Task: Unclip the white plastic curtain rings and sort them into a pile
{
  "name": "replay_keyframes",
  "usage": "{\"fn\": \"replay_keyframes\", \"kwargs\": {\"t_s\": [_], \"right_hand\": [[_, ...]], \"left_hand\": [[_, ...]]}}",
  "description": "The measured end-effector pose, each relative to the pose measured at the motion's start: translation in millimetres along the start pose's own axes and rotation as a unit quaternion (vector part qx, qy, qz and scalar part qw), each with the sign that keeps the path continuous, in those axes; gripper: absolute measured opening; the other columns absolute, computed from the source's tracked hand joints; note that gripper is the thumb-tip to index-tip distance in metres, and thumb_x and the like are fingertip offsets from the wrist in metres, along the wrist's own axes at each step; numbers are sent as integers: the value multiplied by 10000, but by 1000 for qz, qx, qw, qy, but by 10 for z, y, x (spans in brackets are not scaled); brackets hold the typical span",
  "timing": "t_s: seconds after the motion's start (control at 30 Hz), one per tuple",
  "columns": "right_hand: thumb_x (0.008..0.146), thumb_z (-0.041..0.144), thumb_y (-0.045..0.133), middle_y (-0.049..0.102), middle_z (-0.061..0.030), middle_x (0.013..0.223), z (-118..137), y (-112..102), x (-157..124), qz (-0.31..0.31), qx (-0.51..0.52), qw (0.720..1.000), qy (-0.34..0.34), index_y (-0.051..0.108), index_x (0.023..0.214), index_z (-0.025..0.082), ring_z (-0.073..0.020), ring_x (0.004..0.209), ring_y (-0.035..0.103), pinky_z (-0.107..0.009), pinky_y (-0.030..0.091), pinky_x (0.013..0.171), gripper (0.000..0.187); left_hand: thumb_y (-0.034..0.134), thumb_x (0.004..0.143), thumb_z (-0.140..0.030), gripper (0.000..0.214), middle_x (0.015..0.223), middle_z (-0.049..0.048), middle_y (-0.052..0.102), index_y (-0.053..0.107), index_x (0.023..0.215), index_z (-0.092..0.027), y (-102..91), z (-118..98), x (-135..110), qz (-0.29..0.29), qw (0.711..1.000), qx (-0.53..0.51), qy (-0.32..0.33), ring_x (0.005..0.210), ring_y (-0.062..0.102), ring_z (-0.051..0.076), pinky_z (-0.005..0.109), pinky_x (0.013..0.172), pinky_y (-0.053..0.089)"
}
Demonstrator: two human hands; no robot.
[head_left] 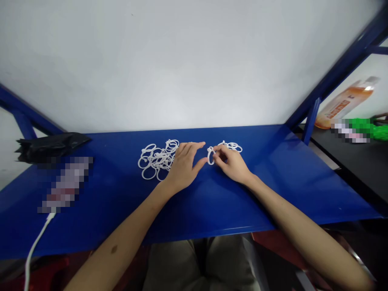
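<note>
A small white ring with a little loop at its top (pixel 211 157) is pinched between the thumb and fingers of my right hand (pixel 232 163), just above the blue table. My left hand (pixel 184 163) is held open beside it, thumb and fingers apart, its thumb tip close to the ring. Left of that hand lies a tangled pile of white rings (pixel 153 159), partly hidden behind the fingers. Behind my right hand a smaller group of white rings (pixel 235 146) rests on the table, partly covered by the hand.
The blue table (pixel 194 218) meets a pale wall (pixel 182 64). At left are a black plastic bag (pixel 51 145) and a blurred-out flat object (pixel 66 184) with a white cable (pixel 36 242). An orange drink bottle (pixel 345 103) stands beyond the blue frame (pixel 336 72) at right.
</note>
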State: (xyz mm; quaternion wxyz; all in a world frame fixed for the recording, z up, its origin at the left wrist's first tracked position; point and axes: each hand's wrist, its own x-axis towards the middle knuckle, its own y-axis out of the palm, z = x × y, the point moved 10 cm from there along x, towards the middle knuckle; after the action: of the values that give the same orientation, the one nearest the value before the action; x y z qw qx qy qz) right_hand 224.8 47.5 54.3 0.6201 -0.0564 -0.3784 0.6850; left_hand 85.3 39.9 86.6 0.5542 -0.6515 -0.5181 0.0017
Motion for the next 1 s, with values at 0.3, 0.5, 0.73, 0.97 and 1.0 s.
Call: {"fn": "replay_keyframes", "kwargs": {"t_s": [0.3, 0.5, 0.73, 0.97, 1.0], "right_hand": [[1001, 312, 515, 670, 12, 738, 155, 158, -62, 42, -32, 998, -15, 631, 976, 208, -128, 622, 598, -245, 426, 611, 158], [1023, 305, 488, 709, -30, 880, 208, 233, -113, 47, -94, 993, -58, 632, 992, 201, -138, 707, 632, -251, 451, 661, 180], [1051, 291, 416, 687, -66, 897, 228, 380, -163, 65, -228, 966, -100, 646, 1037, 174, -173, 804, 640, -265, 437, 663, 258], [1059, 263, 371, 666, -79, 851, 368, 417, -254, 49, -272, 949, -148, 680, 1024, 153, -180, 766, 596, -291, 431, 651, 330], [1060, 257, 366, 667, -81, 854, 386, 401, -259, 43, -269, 950, -151, 679, 1022, 151, -179, 765, 592, -293, 435, 656, 333]], "left_hand": [[624, 949, -325, 134, 1047, 35, 717, 662, 1023, -221, -11, 178, 45, 7, 999, -5, -39, 1054, 568, 240, 442, 1006, 430], [673, 900, -222, 30, 990, 11, 721, 673, 927, -236, -9, 229, 48, 14, 998, 9, -62, 1020, 563, 240, 444, 973, 447], [730, 826, -155, 272, 1016, 19, 728, 637, 1071, -228, 58, 354, 12, 13, 996, 6, -86, 1059, 567, 247, 430, 983, 460], [745, 797, -116, 353, 1026, 16, 729, 616, 1108, -222, 48, 370, 12, -4, 996, -15, -85, 1081, 562, 249, 441, 1001, 449], [733, 805, -111, 327, 1029, 14, 728, 619, 1091, -223, 44, 351, 12, -5, 997, -20, -81, 1083, 562, 244, 436, 1003, 449]]}}
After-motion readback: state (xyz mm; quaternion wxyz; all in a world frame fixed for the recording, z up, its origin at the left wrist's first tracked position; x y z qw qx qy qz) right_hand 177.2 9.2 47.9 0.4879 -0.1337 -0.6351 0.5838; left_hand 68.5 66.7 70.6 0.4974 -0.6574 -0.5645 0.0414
